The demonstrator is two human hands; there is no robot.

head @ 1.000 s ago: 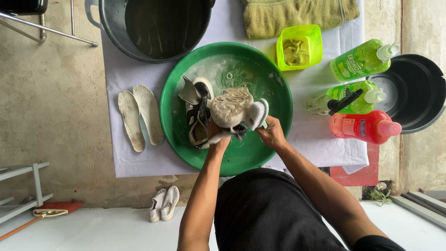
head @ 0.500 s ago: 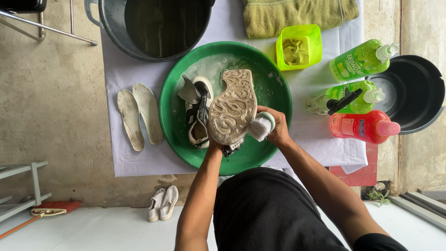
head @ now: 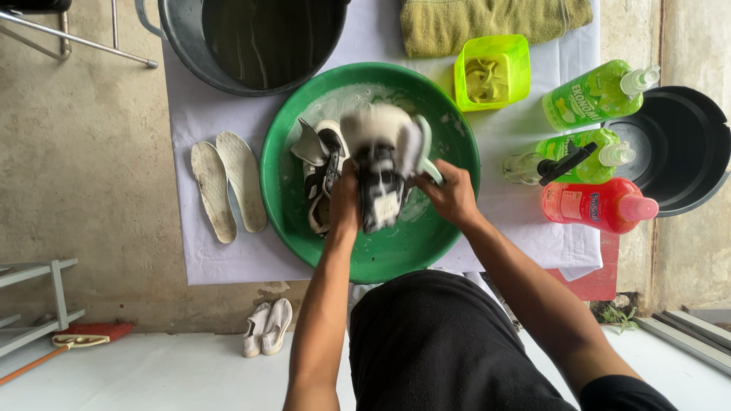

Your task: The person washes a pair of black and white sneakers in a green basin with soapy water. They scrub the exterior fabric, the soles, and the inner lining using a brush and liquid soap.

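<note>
- The green basin (head: 449,228) is crowded by a second shoe (head: 320,179) at nine o'clock; bare room is left at six o'clock
- Bottles (head: 586,152) are massed at three o'clock; a grey tub (head: 190,46) blocks twelve o'clock

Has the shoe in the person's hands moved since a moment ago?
Yes. The shoe has been turned over above the green basin: its pale sole faced up before, now its black and white upper does. The left hand grips it.

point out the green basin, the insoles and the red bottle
green basin (head: 396,259): head view, bare inner wall near the front rim.
insoles (head: 228,183): head view, where the pair meets, left of the basin.
red bottle (head: 586,205): head view, middle of its body.
</note>
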